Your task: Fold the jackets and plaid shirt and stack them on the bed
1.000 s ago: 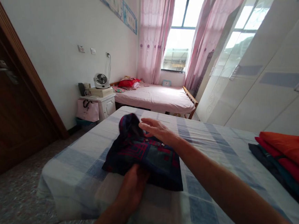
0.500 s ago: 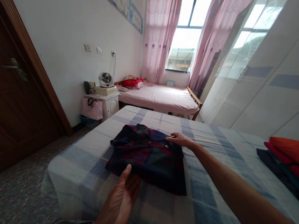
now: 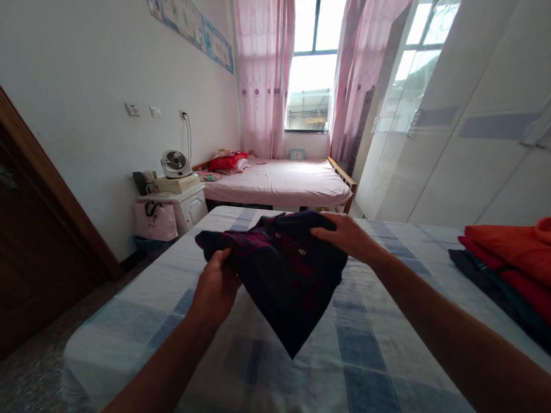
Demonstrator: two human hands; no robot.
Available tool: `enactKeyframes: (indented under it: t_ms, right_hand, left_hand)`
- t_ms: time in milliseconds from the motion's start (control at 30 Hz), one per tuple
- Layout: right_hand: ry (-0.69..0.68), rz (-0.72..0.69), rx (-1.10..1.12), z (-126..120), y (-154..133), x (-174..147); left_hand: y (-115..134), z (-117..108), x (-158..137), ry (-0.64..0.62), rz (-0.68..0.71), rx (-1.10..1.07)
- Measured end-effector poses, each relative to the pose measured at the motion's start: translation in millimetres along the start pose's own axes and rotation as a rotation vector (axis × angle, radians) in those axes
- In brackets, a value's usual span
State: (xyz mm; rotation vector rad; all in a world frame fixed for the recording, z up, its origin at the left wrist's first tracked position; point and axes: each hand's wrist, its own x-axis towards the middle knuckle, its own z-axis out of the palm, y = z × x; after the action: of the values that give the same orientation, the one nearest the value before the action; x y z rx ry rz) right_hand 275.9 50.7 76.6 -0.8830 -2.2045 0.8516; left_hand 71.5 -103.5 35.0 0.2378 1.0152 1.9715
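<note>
A dark navy shirt [image 3: 290,275] with red patterning and buttons is folded and held up over the bed [image 3: 192,359]. My left hand [image 3: 218,284] grips its left edge, thumb on top and fingers hidden beneath. On the other side my right hand [image 3: 347,232] pinches the far right edge near the collar. One corner of the shirt hangs down toward me between the two arms. The bed under it has a blue and white checked sheet.
A stack of folded clothes [image 3: 529,275], orange, red and dark, lies on the bed's right side. Beyond are a pink-sheeted bed [image 3: 283,183] and a white cabinet [image 3: 192,210] bearing a fan [image 3: 175,164]. A white wardrobe [image 3: 482,171] stands right, a wooden door [image 3: 16,252] left.
Both hands have closed on the shirt and lifted it off the sheet, so its near part now droops to a point. The view has swung slightly to the right.
</note>
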Motion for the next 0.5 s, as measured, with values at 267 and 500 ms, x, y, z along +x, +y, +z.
enactKeyframes:
  t_ms: [267,500]
  right_hand:
    - [0.172,0.359,0.176,-17,39,-132]
    - [0.172,0.68,0.548,-8,98,-167]
  left_hand:
    - [-47,-15,31,-0.163,-0.273,0.306]
    - [-73,-18,24,-0.191,-0.196,0.561]
